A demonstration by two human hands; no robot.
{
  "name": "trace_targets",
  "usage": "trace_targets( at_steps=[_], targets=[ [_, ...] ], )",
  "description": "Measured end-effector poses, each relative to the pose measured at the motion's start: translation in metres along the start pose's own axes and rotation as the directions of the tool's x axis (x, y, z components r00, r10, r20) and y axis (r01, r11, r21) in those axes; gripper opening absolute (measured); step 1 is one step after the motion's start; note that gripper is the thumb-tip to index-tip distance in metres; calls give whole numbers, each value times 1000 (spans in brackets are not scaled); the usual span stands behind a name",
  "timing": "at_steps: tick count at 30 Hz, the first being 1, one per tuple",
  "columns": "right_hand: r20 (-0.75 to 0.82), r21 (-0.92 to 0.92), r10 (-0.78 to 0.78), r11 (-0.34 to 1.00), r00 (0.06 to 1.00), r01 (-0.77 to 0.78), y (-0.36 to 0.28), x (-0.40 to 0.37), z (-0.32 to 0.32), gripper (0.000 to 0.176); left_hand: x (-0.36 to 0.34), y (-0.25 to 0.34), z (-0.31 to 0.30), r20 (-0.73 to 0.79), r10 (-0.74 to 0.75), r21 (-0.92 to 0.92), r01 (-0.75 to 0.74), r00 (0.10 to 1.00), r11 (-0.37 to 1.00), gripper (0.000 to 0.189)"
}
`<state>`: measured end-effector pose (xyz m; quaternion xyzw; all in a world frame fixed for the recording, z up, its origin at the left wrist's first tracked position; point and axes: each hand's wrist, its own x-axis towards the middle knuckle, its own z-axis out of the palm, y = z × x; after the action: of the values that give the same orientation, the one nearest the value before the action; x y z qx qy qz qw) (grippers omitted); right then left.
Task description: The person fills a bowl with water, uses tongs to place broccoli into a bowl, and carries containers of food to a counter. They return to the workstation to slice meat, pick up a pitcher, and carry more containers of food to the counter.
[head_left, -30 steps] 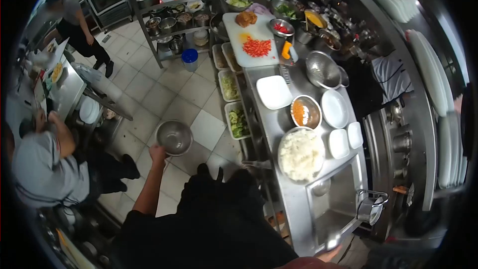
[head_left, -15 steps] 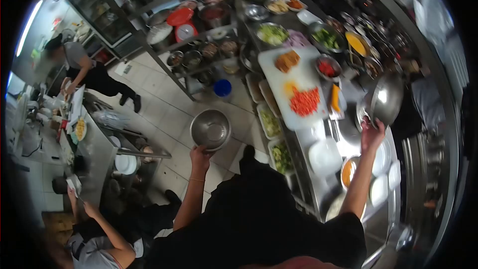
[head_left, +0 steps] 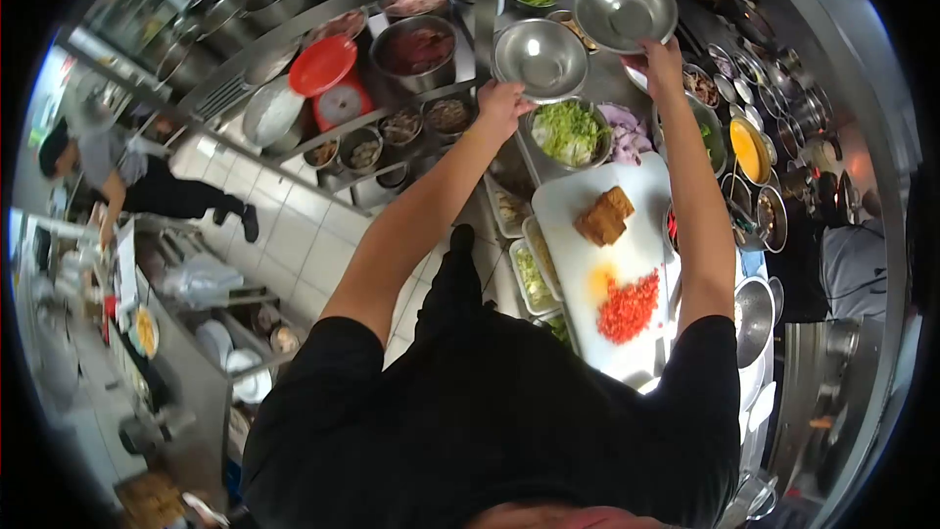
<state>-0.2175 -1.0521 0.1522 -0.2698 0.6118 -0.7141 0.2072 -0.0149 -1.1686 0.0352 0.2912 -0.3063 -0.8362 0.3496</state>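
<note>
My left hand (head_left: 501, 108) grips the near rim of an empty steel mixing bowl (head_left: 540, 59), tilted with its inside facing me. Beside it, slightly farther away, my right hand (head_left: 661, 64) grips a second empty steel mixing bowl (head_left: 627, 5) by its rim. Just below the left bowl is a bowl of shredded lettuce (head_left: 566, 132), with sliced purple onion (head_left: 625, 132) to its right. Nearer me, a white cutting board (head_left: 560, 269) carries browned blocks (head_left: 605, 217) and a pile of chopped red pieces (head_left: 629, 309). My right forearm passes over the board's right edge.
A shelf on the left holds a red scale (head_left: 338, 103), a pot of red meat (head_left: 416, 51) and several small containers. Yellow contents fill a bowl (head_left: 749, 149) at right, near several ladles and a pan (head_left: 754, 321). A co-worker (head_left: 117, 176) stands at the far-left counter.
Both hands have moved forward with their bowls, the left one up from over the floor, the right one away from the right side. The bowls are now side by side over the counter's far end.
</note>
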Motion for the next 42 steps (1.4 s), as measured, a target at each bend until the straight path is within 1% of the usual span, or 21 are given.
trace_targets(
  at_steps=[6,8,13,14,16,20,22,23,25,26,27,28,29,30,32,34,35,37,38,40,42],
  targets=[
    [-107,-365,-123,928,987,76,37,132,53,44,135,-43,-1,-99,-56,-36,53,994,998,18],
    [-74,-777,-380,601,922,186,65,173,72,48,142,-49,-19,-95,-168,-22,166,981,986,21],
    [134,-849,-245,471,960,239,127,230,145,46,123,-31,-63,-24,-509,145,507,861,850,23],
    [167,-858,-291,427,942,284,149,239,156,42,115,-26,-70,-14,-476,204,468,879,860,24],
    [132,-895,-50,423,990,140,153,235,179,32,100,-15,-85,29,-450,248,430,892,868,26],
    [160,-771,-8,623,987,130,216,248,178,21,77,3,-106,99,-497,301,450,862,841,24],
    [-39,-677,-88,735,995,39,190,228,172,16,64,9,-106,110,-491,364,425,864,829,22],
    [-99,-754,-246,651,964,89,186,216,163,17,55,17,-98,100,-484,391,413,869,823,19],
    [-55,-720,-250,681,967,135,166,172,130,16,51,19,-96,243,-481,473,330,843,817,13],
    [-3,-574,-163,808,987,131,84,112,118,15,44,20,-92,251,-438,502,271,863,821,11],
    [310,-623,123,775,943,104,26,76,95,30,33,36,-70,330,-388,532,170,861,829,11],
    [499,-440,215,898,840,32,-10,31,72,47,34,38,-69,407,-367,561,88,837,823,12],
    [691,-585,221,731,689,352,-56,-17,52,59,31,47,-54,493,-418,589,61,763,806,14],
    [826,-441,98,726,555,528,-95,-59,40,57,31,55,-41,557,-451,611,24,698,792,16],
    [652,-625,202,689,731,367,-195,-137,19,62,36,48,-19,686,-477,580,-19,549,814,20],
    [355,-741,56,626,933,244,-279,-207,-7,45,29,47,6,766,-469,544,-55,439,837,24],
    [5,-925,16,379,1000,-1,-321,-242,-10,37,25,43,19,809,-457,529,-118,371,840,26],
    [-278,-947,-454,276,846,-164,-361,-295,-49,27,2,35,43,832,-453,519,-162,320,839,27],
    [-383,-903,-566,62,730,-426,-389,-319,-82,28,-13,32,54,833,-450,518,-167,322,839,27],
    [-307,-770,-766,-149,565,-620,-428,-361,-167,28,-45,25,72,884,-422,450,-122,203,885,17],
    [-280,-746,-696,-276,661,-606,-445,-383,-209,23,-79,11,80,908,-394,410,-116,142,904,16]
  ],
)
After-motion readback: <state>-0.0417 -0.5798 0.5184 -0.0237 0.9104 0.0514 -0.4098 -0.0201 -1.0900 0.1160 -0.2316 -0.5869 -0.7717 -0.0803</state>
